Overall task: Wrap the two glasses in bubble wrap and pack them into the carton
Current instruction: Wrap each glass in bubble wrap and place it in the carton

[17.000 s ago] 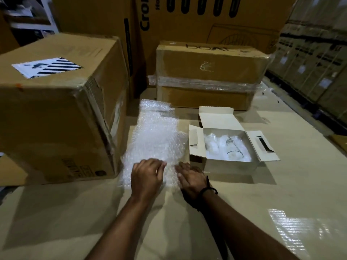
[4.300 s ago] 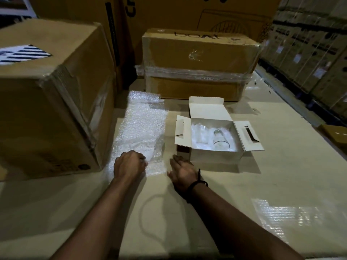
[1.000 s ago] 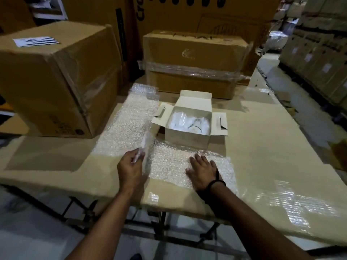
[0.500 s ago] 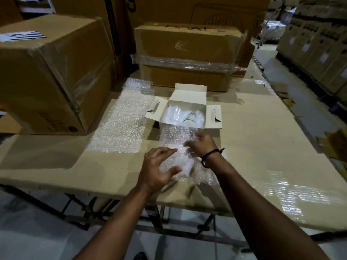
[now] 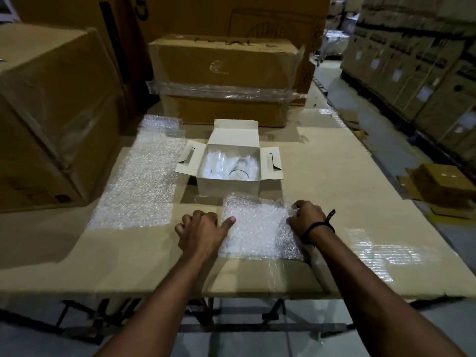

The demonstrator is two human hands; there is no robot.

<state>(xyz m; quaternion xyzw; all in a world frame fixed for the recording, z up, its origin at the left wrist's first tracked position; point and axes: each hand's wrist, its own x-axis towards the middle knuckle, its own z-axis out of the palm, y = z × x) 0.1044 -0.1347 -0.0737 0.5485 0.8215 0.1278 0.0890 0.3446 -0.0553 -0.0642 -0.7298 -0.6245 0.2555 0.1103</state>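
Head view: one white carton (image 5: 228,188), flaps open, was recorded on the table (image 5: 334,202). One glass (image 5: 240,173) was discernible inside, amid white wrapping. Two bubble-wrap sheets were counted: long sheet (image 5: 144,181) left of the carton, small sheet (image 5: 257,230) just before it. The small sheet's right edge was pinched by the right hand (image 5: 306,220). The left hand (image 5: 201,233) was fisted, its thumb laid on the left edge.

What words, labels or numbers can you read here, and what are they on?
"C": start of a cut-off word, on the tall back carton.
Print on top of the taped box: blurred.
Labels on the stacked boxes at right: too small.
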